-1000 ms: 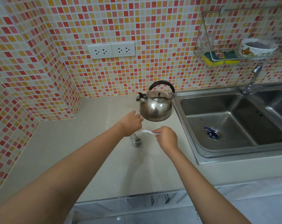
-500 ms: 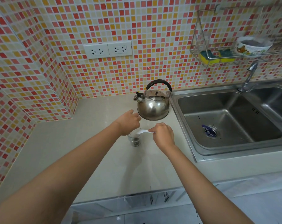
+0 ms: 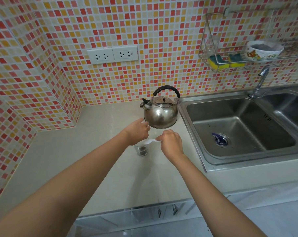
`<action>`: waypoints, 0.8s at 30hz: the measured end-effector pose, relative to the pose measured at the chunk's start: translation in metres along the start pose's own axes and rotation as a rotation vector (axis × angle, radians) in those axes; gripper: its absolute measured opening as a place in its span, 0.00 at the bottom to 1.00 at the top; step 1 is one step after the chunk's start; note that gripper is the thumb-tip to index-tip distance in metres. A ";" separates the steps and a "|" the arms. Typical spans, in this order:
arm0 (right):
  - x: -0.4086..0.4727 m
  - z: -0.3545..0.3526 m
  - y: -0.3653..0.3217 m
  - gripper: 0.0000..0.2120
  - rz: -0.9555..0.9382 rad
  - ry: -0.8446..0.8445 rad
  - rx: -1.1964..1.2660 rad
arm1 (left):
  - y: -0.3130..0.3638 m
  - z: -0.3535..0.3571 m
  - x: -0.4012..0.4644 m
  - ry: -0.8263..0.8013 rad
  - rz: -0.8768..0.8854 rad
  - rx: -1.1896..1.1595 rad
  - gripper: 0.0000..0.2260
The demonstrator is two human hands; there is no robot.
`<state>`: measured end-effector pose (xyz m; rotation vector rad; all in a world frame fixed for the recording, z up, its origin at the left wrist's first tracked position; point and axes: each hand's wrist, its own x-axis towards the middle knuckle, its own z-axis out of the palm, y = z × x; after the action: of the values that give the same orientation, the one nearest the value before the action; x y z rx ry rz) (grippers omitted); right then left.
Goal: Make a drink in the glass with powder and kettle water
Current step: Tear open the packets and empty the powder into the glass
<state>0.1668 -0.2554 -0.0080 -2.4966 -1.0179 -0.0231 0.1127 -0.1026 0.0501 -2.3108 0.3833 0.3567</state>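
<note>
Small clear drinking glass stands upright on the pale beige tabletop, just in front of the kettle and partly hidden under the left hand; a dark layer sits in its lower part, most likely powder already in, though too small to be sure. Over its mouth both hands hold a thin white sachet, stretched roughly level between them. Left hand is closed with fingers pinched on the sachet's far end, directly above the rim; right hand is closed too, thumb and fingers nipping the near end just to the right of the glass. Judgement: holding the packet taut over the opening keeps whatever falls inside the glass — the step in hand looks like tearing or emptying the powder sachet. Whether it is already torn open cannot be told. Round stainless-steel whistling kettle with a black arched handle rests on the tabletop just behind the hands, spout to the left, handle upright and free, so it is within easy reach for pouring; water step apparently not yet done, as no liquid level is evident. To the right, the stainless-steel double sink has a blue scrap at its drain. Risk — powder spilling onto the tabletop if the sachet drifts off the rim.
</note>
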 end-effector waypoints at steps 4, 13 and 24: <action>0.001 0.001 0.002 0.21 -0.006 -0.019 -0.018 | 0.000 0.003 -0.001 0.006 -0.037 -0.023 0.17; -0.008 0.002 0.021 0.11 0.291 -0.015 0.340 | -0.004 0.015 -0.010 0.052 -0.254 -0.234 0.15; -0.014 0.047 0.029 0.19 0.888 -0.129 0.611 | 0.006 0.037 -0.015 0.079 -0.462 -0.581 0.18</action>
<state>0.1686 -0.2639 -0.0641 -2.1567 0.1248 0.6198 0.0919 -0.0776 0.0271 -2.8858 -0.2609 0.1537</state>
